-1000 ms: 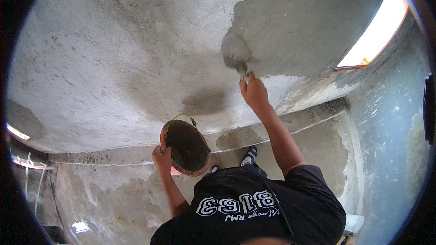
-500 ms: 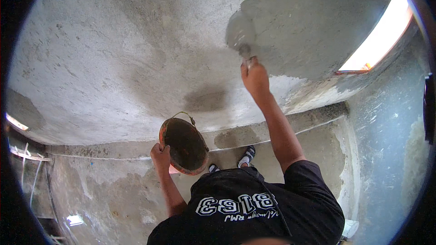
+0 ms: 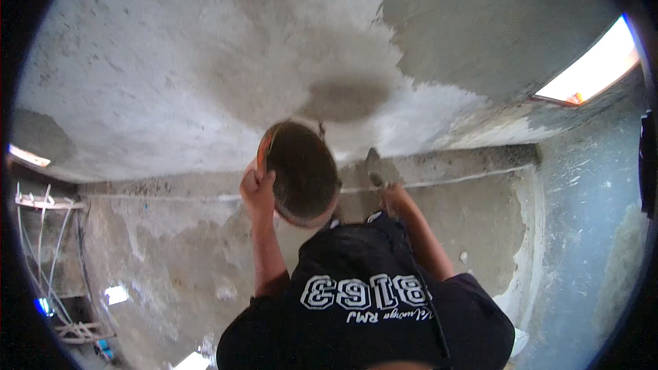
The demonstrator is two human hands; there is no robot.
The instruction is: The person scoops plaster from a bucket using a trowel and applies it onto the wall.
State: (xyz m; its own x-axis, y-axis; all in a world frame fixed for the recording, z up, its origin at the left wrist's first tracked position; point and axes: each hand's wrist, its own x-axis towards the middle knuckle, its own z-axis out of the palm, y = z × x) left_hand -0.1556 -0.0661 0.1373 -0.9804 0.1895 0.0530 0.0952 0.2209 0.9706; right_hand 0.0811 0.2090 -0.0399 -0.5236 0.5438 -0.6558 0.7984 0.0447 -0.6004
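My left hand [image 3: 259, 192] grips the near-left rim of a round orange-red bucket [image 3: 317, 220], tilted so its dark inside faces up toward me. What lies deep in the bucket is too dark to make out. Just right of the bucket, my right hand [image 3: 397, 197] is closed around the handle of a trowel [image 3: 373, 163]. The trowel's blade points away from me, apart from the wall and beside the bucket. Ahead rises a pale rough wall [image 3: 171, 48], with a darker grey patch of wet-looking plaster [image 3: 493, 27] at its upper right.
A bright window opening [image 3: 593, 65] is at the right, beside a bluish side wall [image 3: 582, 185]. Stained concrete floor [image 3: 171, 253] lies below. Poles and a wooden frame [image 3: 48, 202] stand at the far left.
My right hand has come down from the plaster patch with the trowel, to beside the bucket. My left hand has raised the bucket slightly, farther from my body. The view has shifted a little.
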